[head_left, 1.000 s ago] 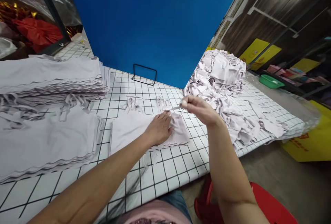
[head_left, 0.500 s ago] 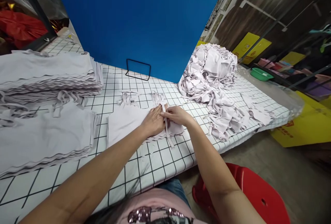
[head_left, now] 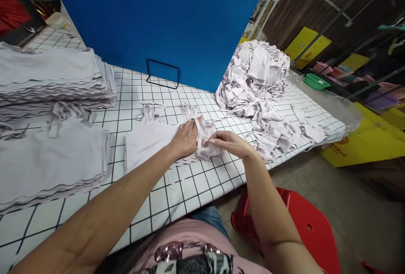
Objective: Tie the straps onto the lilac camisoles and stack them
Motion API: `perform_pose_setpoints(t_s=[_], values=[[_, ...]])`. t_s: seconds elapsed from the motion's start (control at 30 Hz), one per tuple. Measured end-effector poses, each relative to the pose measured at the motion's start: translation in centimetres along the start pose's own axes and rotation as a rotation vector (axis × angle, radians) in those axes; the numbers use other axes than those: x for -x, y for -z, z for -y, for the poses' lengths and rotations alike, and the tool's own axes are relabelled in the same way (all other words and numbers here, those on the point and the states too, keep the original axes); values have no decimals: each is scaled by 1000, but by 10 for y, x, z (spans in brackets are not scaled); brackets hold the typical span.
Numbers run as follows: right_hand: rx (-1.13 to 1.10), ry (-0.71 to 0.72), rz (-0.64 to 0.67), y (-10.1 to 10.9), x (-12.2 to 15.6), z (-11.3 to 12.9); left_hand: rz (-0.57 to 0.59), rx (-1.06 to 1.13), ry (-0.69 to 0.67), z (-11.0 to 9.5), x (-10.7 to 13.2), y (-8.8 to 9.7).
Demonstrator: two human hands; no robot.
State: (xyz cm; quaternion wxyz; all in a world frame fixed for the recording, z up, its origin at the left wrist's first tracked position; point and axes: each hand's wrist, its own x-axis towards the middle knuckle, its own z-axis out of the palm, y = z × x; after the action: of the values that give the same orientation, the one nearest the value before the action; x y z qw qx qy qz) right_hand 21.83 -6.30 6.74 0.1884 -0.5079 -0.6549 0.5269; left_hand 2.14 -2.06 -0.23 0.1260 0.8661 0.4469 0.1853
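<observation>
- Blue wall (head_left: 158, 21) backs my white gridded bench (head_left: 196, 189); folded stacks (head_left: 47, 80) fill its left end, and a loose heap (head_left: 256, 80) fills its far right corner.
- My left hand (head_left: 186, 139) presses flat on a pale garment (head_left: 145, 145) near the front edge. Its fingers lie together, and a strap (head_left: 198, 137) crosses them.
- My right hand (head_left: 230, 144) pinches the garment's bunched right end, fingertips closed on the cloth.
- Red stool (head_left: 303, 227) stands below the front edge.

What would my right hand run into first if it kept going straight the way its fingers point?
Your right hand points left, fingertips pinching the bunched pale garment. Straight beyond that come the white strap and your left hand, likely very close.
</observation>
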Motion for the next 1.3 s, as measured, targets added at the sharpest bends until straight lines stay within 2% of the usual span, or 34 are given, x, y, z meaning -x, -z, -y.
perform_pose_setpoints(t_s=[0.13, 0.2, 0.43, 0.6, 0.67, 0.73, 0.83, 0.93, 1.0, 1.13, 1.3], values=[[106, -63, -139, -25, -25, 1, 5, -7, -1, 0, 0, -1], [79, -52, -161, -33, -28, -2, 10, -11, 3, -1, 0, -1], [-338, 26, 11, -26, -6, -8, -2, 37, -7, -4, 0, 5], [-283, 26, 203, -18, 22, -14, -13, 60, 2, -4, 1, 6], [-252, 23, 232, -12, 31, -20, -11, 64, 6, -4, 1, 5], [-256, 55, 206, -4, 32, -21, -25, 74, 17, -4, 1, 4], [-354, 195, 52, 11, 14, -11, -31, 112, 37, -3, 1, 5], [-499, 315, -141, 20, -28, 6, 17, 191, 33, 2, 2, 11], [-564, 328, -222, 19, -60, 11, -19, 283, 26, 6, 2, 17], [-517, 246, -232, 7, -98, -1, -202, 441, 76, 15, 3, 24], [-442, 217, -246, -4, -101, -14, -315, 507, 178, 19, -1, 24]])
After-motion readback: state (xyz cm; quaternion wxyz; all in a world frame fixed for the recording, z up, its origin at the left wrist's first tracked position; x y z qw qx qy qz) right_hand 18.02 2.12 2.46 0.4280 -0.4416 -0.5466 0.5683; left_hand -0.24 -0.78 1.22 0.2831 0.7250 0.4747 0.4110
